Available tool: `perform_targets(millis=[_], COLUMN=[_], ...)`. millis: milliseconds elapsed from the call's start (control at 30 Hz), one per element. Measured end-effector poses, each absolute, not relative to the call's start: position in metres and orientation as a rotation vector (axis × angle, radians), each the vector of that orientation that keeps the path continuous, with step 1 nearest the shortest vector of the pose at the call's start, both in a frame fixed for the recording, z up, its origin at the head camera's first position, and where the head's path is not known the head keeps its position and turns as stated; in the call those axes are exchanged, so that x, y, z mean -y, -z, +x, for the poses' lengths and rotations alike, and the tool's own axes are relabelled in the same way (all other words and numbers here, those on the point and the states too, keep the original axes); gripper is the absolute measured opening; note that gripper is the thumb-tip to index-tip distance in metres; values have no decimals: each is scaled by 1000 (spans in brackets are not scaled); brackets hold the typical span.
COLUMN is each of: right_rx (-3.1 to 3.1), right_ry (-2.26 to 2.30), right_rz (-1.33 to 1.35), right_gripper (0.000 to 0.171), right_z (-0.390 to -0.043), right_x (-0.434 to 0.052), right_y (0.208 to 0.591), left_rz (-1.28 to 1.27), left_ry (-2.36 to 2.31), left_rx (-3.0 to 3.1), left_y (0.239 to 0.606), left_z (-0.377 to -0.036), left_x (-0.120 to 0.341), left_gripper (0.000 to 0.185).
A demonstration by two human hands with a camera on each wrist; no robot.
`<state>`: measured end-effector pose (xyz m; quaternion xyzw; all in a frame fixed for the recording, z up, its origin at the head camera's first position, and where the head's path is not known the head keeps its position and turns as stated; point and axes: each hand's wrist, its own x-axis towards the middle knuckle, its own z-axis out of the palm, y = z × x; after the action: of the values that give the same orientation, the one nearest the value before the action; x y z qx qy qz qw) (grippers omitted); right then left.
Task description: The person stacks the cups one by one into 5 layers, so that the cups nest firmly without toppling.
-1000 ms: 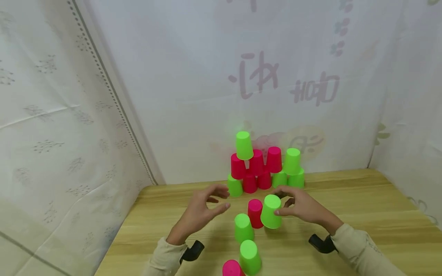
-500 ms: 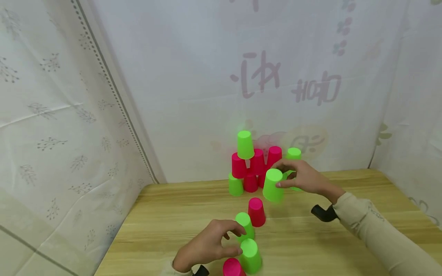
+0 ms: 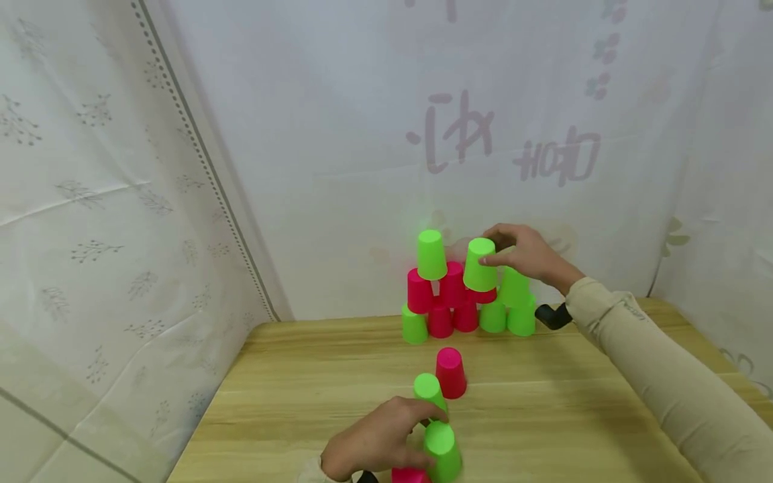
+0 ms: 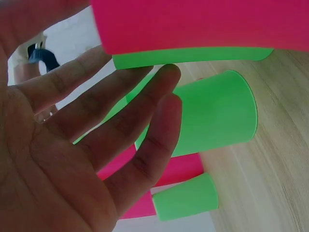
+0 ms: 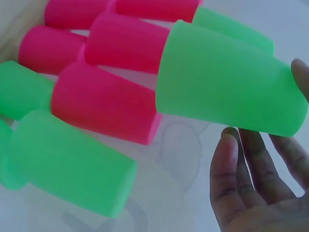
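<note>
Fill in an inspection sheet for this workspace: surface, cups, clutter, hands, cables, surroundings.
Surface: wood-grain table.
Cups: stacked cups, red and green, stand upside down toward the far edge; four loose cups, two red and two green, stand nearer.
Clutter: nothing seen.
Right hand: holds a green cup near the stack's top; contact beneath unclear.
Left hand: at the nearest green cup; touch unclear.
Cables: nothing seen.
Surroundings: white patterned sheets.

Green cups [image 3: 480,276], pink cups [image 3: 451,374], tan grained table [image 3: 302,376], white sprigged cloth [image 3: 90,215]
</note>
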<state>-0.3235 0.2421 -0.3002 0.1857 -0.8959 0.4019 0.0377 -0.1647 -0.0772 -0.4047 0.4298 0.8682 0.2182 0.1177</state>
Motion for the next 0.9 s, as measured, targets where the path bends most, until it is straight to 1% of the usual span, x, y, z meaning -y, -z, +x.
perform_targets(millis=[367,900], right_rx=[2754,2780], right_ry=[-1254,-1247], right_rz=[437,394], right_gripper=[53,48], right_z=[-350,-365], right_x=[-224,-211], right_y=[290,292], left_rz=[1163,1201], left_ry=[-560,-607], left_rx=[-2601,-2571], left_y=[410,413], left_z=[-162,-162], left_x=[73,72], left_gripper=[43,38])
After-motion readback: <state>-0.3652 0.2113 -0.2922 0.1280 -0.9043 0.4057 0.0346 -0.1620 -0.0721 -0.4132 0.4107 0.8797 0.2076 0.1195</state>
